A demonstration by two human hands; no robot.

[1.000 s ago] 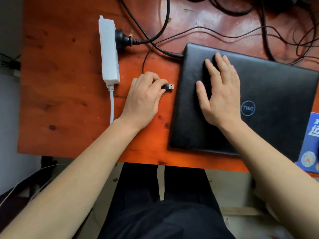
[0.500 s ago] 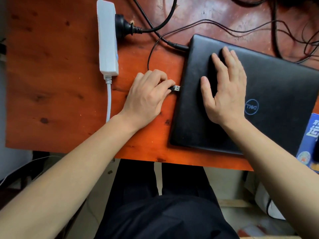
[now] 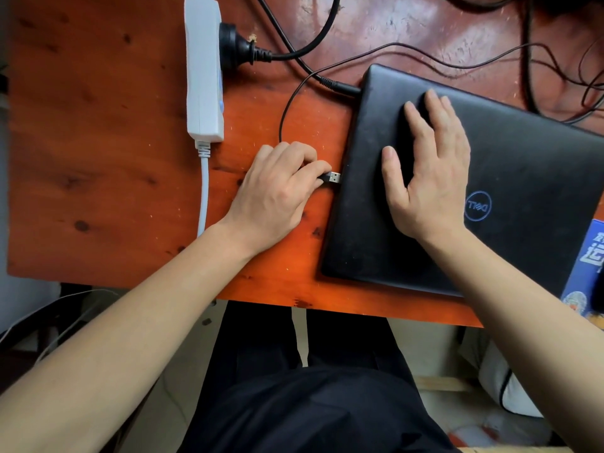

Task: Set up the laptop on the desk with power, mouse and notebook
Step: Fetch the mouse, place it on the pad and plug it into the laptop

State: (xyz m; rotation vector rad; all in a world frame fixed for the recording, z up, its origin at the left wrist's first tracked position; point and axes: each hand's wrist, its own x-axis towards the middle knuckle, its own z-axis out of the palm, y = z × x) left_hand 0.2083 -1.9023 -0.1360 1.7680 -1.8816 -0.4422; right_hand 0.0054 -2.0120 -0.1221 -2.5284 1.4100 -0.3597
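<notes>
Head view: left hand [image 3: 274, 194] pinches plug [image 3: 334, 177] just beside laptop [image 3: 523, 191]'s left edge, long axis aimed square at it. Right hand [image 3: 428, 178] presses laptop, fingers straight.

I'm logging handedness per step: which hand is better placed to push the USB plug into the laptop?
Left. The left hand pinches the USB plug, its metal tip just short of the side edge of the laptop; the right hand lies flat on top, bracing it.

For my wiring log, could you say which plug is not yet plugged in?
The silver USB plug in the left hand; the black mains plug sits in the white power strip, the black barrel plug in the black laptop.
</notes>
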